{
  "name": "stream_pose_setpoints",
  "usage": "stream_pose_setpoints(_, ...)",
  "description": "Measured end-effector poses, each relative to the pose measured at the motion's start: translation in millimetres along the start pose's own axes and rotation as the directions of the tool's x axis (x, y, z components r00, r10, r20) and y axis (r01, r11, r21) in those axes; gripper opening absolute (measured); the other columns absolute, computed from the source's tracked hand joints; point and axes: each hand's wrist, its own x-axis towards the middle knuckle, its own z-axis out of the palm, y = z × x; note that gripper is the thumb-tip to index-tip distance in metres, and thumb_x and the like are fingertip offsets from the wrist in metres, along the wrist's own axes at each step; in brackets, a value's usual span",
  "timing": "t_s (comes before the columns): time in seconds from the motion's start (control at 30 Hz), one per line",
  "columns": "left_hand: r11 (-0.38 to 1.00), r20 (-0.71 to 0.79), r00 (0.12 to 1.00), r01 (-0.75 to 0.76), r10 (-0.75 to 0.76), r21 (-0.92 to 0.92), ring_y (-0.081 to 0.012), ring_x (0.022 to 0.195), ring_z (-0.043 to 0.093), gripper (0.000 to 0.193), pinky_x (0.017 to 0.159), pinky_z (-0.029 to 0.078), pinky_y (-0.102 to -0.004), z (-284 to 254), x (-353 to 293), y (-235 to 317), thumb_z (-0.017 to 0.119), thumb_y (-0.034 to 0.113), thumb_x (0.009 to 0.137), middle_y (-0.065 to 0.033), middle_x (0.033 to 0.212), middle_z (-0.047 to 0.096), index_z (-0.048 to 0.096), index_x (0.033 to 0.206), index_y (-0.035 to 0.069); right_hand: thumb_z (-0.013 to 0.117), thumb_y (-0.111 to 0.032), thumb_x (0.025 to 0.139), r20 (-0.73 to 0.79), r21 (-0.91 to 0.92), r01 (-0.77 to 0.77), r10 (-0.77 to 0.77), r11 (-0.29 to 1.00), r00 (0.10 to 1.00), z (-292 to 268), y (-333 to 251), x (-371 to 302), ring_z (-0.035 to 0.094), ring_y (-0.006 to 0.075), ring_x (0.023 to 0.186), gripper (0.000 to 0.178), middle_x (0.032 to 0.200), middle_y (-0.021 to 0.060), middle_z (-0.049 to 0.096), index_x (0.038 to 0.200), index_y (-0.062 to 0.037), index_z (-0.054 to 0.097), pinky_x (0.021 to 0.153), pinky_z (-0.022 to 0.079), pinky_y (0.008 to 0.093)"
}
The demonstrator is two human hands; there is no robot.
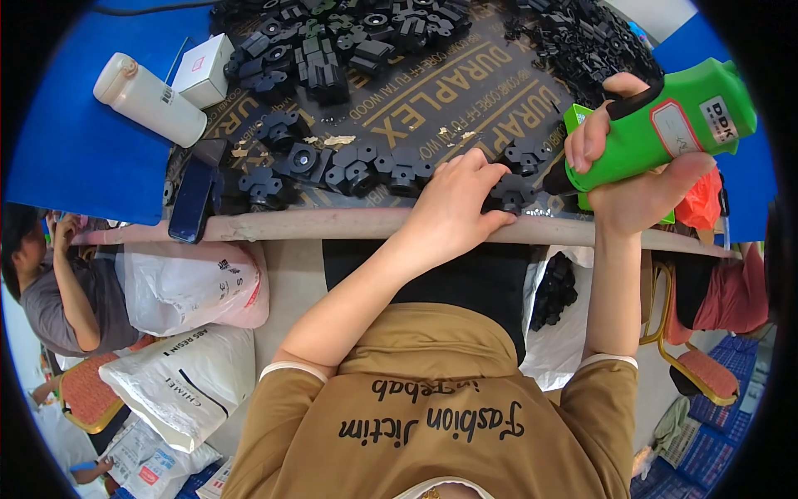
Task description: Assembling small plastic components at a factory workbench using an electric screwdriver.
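My right hand (619,187) is wrapped round a green electric screwdriver (657,137), held tilted with its dark nose pointing down and left. The nose sits just right of a small black plastic part (514,195) at the table's near edge. My left hand (457,200) pinches that part between thumb and fingers, partly covering it. The driver's bit tip is too hidden to make out. Just beyond lies another black part (525,155). To the left of my left hand, similar black parts (353,170) stand in a row along the edge.
Heaps of black parts (332,50) and smaller black pieces (573,50) cover the far table. A white bottle (150,100), a white box (204,71) and a phone (193,204) are at the left. A green tray (573,116) is partly behind the screwdriver. Other people sit at both sides.
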Motion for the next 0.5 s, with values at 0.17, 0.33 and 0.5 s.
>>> stream_pose_setpoints(0.17,1.000,0.004,1.000,-0.024,0.024,0.007,-0.0307,0.088,0.051,0.047,0.077,0.042,-0.0375,-1.4,0.2,0.2,0.077,0.016,0.067,-0.0130,0.087,0.050,0.058,0.107,0.002,0.038,-0.090,0.063,0.070,-0.003,0.050,-0.050,0.999,0.996,7.8,-14.9,-1.2,0.044,0.0138,0.053,0.103,0.066,0.0040,0.048,0.115,-0.0008,0.045,0.051,0.035,0.0265)
stream_pose_setpoints(0.33,0.996,0.072,0.995,0.077,-0.074,-0.041,-0.0325,0.097,0.052,0.045,0.086,0.041,-0.0397,-4.7,1.8,3.8,0.077,0.015,0.066,-0.0140,0.093,0.052,0.060,0.106,0.002,0.040,-0.091,0.062,0.256,0.243,0.072,-0.135,0.967,0.957,20.6,-3.3,7.2,0.045,0.0150,0.055,0.101,0.067,0.0055,0.050,0.111,-0.0033,0.046,0.054,0.037,0.0271)
stream_pose_setpoints(0.5,1.000,0.074,0.997,0.018,-0.016,-0.023,-0.0327,0.097,0.052,0.047,0.085,0.041,-0.0400,-2.2,2.0,-0.7,0.077,0.015,0.065,-0.0140,0.093,0.052,0.059,0.106,0.001,0.036,-0.091,0.063,0.264,0.237,0.039,-0.103,0.971,0.959,22.0,9.2,9.1,0.046,0.0155,0.054,0.101,0.066,0.0077,0.052,0.108,-0.0019,0.046,0.053,0.038,0.0277)
